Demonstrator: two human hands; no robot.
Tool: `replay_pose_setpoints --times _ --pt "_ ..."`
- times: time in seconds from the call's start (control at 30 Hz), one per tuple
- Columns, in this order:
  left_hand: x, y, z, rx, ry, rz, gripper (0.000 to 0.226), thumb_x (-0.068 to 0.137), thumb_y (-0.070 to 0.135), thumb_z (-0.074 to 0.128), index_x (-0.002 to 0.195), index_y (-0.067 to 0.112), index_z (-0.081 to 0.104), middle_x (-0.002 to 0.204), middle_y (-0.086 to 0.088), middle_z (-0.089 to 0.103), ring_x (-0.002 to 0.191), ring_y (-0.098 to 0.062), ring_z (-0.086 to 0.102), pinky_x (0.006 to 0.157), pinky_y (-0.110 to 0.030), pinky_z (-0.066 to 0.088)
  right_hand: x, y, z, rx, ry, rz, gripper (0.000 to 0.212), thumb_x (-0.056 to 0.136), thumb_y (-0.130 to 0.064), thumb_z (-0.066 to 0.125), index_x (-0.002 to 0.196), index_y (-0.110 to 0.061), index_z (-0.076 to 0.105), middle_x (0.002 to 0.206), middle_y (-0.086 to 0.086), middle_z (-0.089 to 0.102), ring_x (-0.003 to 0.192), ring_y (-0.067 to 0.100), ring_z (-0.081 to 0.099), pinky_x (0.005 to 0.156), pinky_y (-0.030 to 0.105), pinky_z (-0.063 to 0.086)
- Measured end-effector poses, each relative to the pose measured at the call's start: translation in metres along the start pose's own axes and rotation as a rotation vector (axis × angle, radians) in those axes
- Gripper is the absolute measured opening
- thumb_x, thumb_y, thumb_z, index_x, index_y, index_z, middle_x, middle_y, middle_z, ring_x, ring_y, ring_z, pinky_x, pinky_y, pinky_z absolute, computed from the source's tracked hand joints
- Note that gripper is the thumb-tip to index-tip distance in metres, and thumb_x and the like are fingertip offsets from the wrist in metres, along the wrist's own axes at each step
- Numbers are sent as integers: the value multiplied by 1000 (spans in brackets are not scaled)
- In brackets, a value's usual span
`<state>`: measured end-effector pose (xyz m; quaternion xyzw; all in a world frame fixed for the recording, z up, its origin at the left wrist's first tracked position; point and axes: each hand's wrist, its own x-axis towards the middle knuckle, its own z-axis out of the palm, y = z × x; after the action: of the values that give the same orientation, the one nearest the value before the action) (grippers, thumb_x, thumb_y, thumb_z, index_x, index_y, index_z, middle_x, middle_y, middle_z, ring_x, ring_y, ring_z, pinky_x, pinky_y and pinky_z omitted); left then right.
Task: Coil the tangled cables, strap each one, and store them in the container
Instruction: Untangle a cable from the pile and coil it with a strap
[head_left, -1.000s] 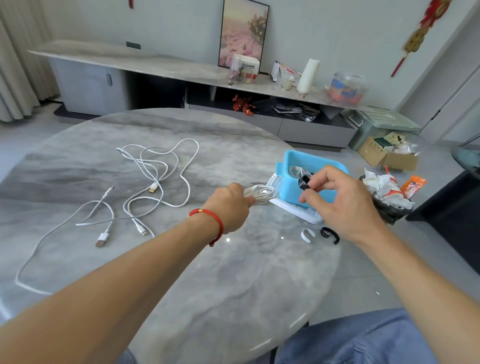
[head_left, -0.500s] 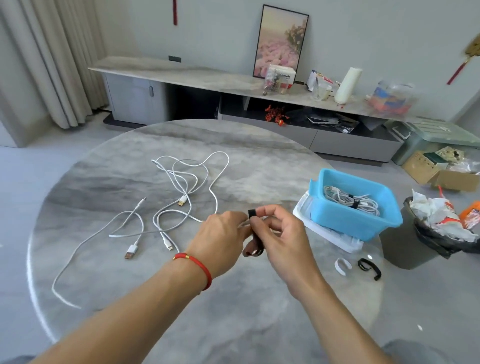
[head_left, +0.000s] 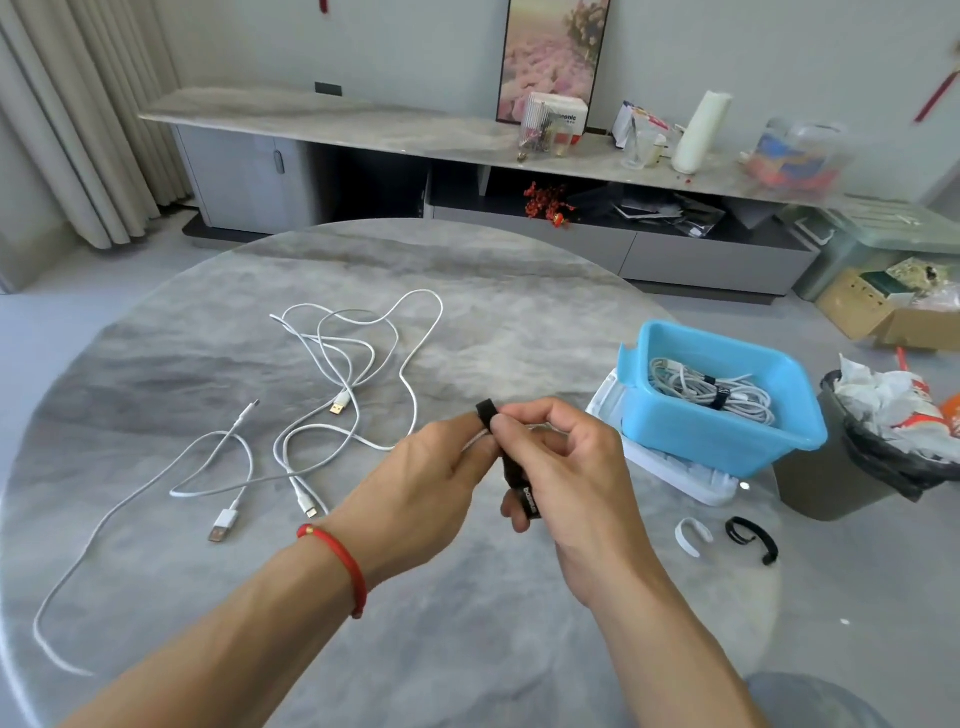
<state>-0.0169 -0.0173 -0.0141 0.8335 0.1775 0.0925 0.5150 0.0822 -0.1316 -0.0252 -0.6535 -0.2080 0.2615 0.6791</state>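
Tangled cables (head_left: 332, 395) left of hands

The white box (head_left: 558, 118) on the long shelf (head_left: 363, 122), just in front of the flower picture (head_left: 558, 52), says "…onic", and the black strap (head_left: 524, 491) has small white letters too blurry to read.

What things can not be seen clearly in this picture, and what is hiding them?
- Coiled cable, head view: nearly all hidden inside the left hand.
- Black strap: its middle is covered by the right hand; the print on its end is too small to read.
- White lid: mostly under the blue container.
- Trash bin: cut off by the right edge.
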Motion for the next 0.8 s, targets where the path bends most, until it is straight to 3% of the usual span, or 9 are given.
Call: replay_pose_setpoints --times 0.17,0.3,0.47,0.53,0.6,0.67,0.8 --pt "-5 -2 2 -446 33 -147 35 107 33 41 102 13 69 65 7 35 47 -13 25 44 -23 22 -7 1 8 -30 35 -41 6 94 -23 74 89 -25 75 68 7 71 41 25 48 40 27 42" --pt "-7 1 3 -510 73 -231 45 103 47 44 97 18 77 49 15 33 43 -12 20 43 -19 16 -15 4 13 -146 21 -98 15 94 -34 74 85 -23 74 58 9 63 38 21 48 40 29 44" --pt "-4 5 9 -546 161 -271 53 103 42 48 58 20 64 45 13 38 40 -11 21 42 -17 17 -21 1 14 -251 43 -198 9 99 -28 67 94 -31 74 56 3 61 41 15 50 45 28 44" --pt "-2 7 11 -573 213 -246 47 103 40 50 67 14 67 48 10 39 39 -11 22 41 -17 18 -27 0 14 -316 65 -258 19 99 -25 66 112 -38 70 65 -4 66 47 13 53 52 27 46" --pt "2 7 7 -649 280 -245 47 102 40 51 89 -3 66 49 9 35 40 -11 21 40 -16 18 -35 0 15 -355 93 -326 33 97 -25 66 125 -42 61 75 -8 70 53 14 58 56 25 48" --pt "7 6 0 -706 314 -245 47 102 39 51 98 -6 63 49 10 32 41 -10 19 39 -15 17 -43 1 16 -338 84 -386 23 99 -30 61 119 -41 59 79 -9 72 59 14 63 54 30 50" --pt "4 2 -3 -550 334 -132 44 102 44 51 84 7 68 48 14 32 40 -11 22 40 -19 21 -52 -3 14 -261 44 -361 6 97 -37 62 103 -36 64 85 -8 76 60 17 67 53 34 53"
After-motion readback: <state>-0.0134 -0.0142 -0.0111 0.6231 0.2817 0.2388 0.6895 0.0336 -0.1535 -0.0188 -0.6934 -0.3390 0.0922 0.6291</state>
